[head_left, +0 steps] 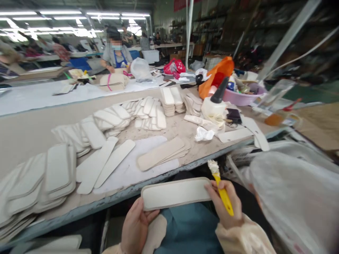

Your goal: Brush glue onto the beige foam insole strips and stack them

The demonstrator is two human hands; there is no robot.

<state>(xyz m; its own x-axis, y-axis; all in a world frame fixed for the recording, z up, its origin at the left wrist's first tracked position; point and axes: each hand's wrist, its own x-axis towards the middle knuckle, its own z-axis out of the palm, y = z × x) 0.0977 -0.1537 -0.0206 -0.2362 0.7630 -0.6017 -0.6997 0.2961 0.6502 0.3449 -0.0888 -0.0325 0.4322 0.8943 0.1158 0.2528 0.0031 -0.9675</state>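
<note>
A long strip with rounded corners [176, 194], white on a beige border, is held level over my lap. My left hand [136, 222] grips its left end, thumb at the edge and fingers underneath. At the other end, my right hand [227, 203] pinches the strip's corner. That same hand also holds a yellow-handled brush [222, 190], its bristles pointing up and coated in white paste. Just past the table edge lies a fanned stack of beige strips [161, 153] on a white sheet. Two loose white strips [115, 163] rest to its left.
Overlapping piles of finished-looking strips [58, 169] run along the table's left. A white bottle with black nozzle [215, 106], crumpled tissue [204, 134] and pink basin [242, 97] stand at right. A plastic-covered bin [288, 197] is beside me. A co-worker [116, 53] works across.
</note>
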